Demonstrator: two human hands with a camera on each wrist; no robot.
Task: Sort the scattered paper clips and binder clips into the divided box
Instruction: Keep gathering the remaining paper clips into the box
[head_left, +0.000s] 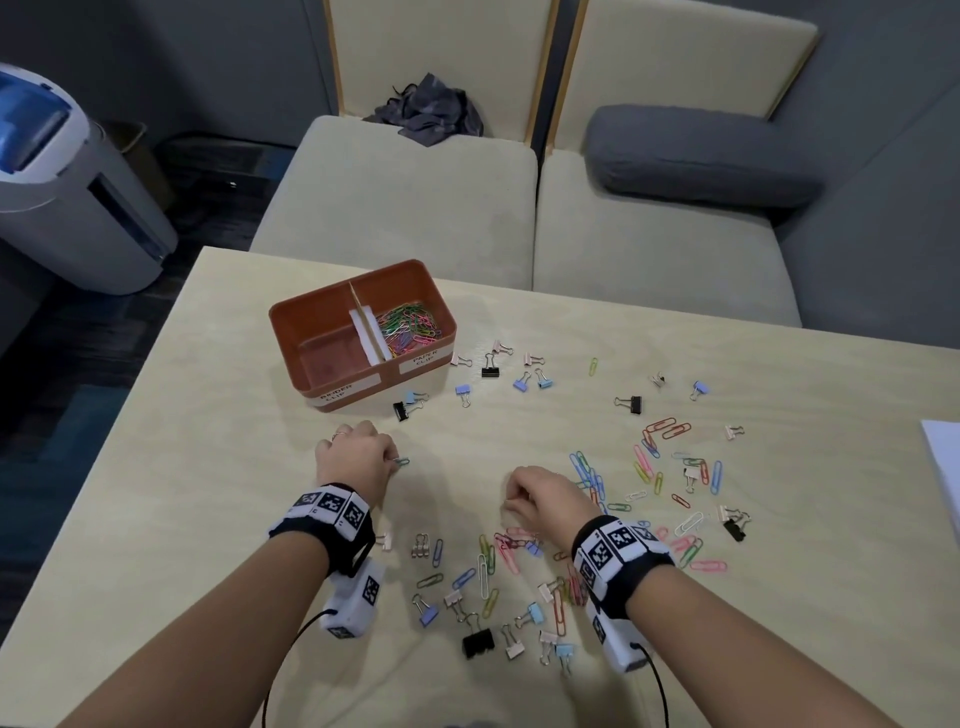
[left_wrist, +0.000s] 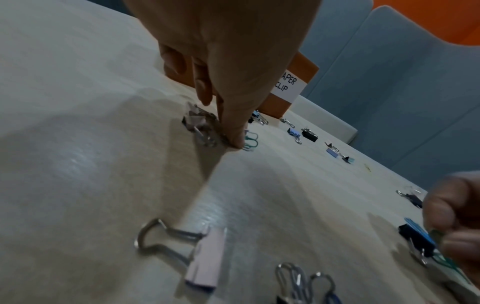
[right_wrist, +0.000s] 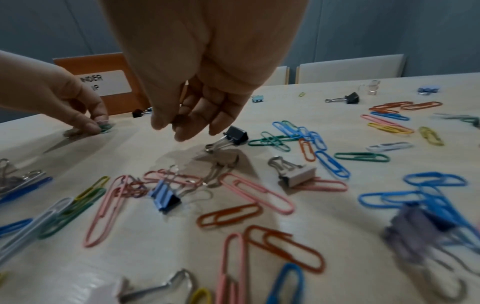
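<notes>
The orange divided box (head_left: 311, 306) stands at the table's far left. Its right half, labelled PAPER CLIP, holds several coloured paper clips (head_left: 410, 325); the BINDER CLIP half looks empty. My left hand (head_left: 387, 460) is down on the table in front of the box, fingertips pinching a teal paper clip (left_wrist: 250, 139); a pale binder clip (left_wrist: 197, 123) lies under its palm. My right hand (right_wrist: 187, 129) hovers with loosely curled fingers and nothing in it, just above a black binder clip (right_wrist: 235, 135). Paper clips (head_left: 649, 467) and binder clips (head_left: 478, 642) lie scattered across the table.
A white paper stack (head_left: 943, 467) lies at the table's right edge. Two beige chairs (head_left: 395, 192) stand behind the table, one with a grey cushion (head_left: 701, 156). A white appliance (head_left: 62, 182) stands on the floor at the left.
</notes>
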